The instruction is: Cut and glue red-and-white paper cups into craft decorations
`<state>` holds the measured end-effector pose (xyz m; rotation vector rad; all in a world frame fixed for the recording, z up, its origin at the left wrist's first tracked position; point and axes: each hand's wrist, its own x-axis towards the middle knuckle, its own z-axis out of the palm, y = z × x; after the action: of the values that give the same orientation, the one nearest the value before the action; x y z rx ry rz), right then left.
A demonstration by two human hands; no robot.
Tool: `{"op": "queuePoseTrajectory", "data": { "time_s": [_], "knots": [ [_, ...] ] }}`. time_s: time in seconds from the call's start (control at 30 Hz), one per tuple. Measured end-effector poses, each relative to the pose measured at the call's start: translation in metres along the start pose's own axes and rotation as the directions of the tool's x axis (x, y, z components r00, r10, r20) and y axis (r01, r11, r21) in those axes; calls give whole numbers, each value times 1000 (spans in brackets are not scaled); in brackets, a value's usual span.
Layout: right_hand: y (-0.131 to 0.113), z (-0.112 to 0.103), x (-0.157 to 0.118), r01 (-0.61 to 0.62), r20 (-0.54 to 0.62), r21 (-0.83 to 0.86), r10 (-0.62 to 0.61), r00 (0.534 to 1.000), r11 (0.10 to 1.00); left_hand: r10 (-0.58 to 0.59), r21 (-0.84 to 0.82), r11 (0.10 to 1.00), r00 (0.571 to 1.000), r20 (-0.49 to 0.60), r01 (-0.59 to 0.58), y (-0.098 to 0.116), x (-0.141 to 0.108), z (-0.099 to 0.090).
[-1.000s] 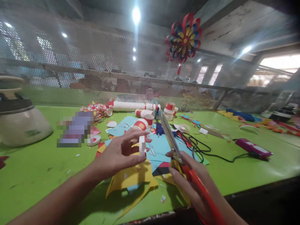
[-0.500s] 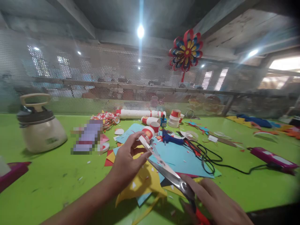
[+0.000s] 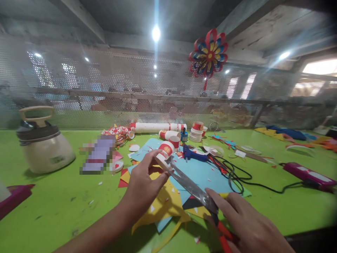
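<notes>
Between the thumb and fingers of my left hand (image 3: 147,177) is a small white paper piece (image 3: 163,163), curved and seen nearly edge-on. My right hand (image 3: 244,221) grips scissors (image 3: 193,188) by their red handles. Their metal blades point up and left, with the tips touching or very close to the white piece. Just behind my left fingertips lie red-and-white paper cups (image 3: 166,149). Under both hands are yellow paper (image 3: 168,207) and light blue sheets (image 3: 202,175), strewn with small white scraps.
A blue glue gun (image 3: 195,153) lies beyond the scissors, near a tangled black cord (image 3: 234,172). To the right is a magenta power strip (image 3: 308,175). A large beige jug (image 3: 47,151) stands at left, and a phone-like blurred object (image 3: 98,154) lies nearer. Perforated mesh (image 3: 118,80) rises behind.
The scissor blades, spread apart before, have come together at the white piece. The pale strip that lay along the blades no longer shows there. My left hand stays almost in place.
</notes>
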<state>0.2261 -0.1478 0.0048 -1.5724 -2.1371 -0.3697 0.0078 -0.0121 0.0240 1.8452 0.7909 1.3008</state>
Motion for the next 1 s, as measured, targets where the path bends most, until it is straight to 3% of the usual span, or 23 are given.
{"op": "queuePoseTrajectory", "data": {
  "time_s": [0.23, 0.53, 0.87, 1.0],
  "knots": [
    [1, -7, 0, 54, -16, -177, -57, 998, 983, 53, 157, 987, 997, -56, -43, -4, 2, 1],
    [-2, -7, 0, 47, 19, -126, -45, 999, 991, 168, 240, 959, 984, -63, -149, -5, -1, 1],
    [5, -1, 0, 129, -13, -183, -133, 991, 975, 229, 196, 958, 969, -95, -208, 0, 0, 2],
    [4, 0, -2, 93, -41, -213, -104, 994, 973, 226, 152, 967, 966, -122, -207, 2, -2, 4]
  ]
}}
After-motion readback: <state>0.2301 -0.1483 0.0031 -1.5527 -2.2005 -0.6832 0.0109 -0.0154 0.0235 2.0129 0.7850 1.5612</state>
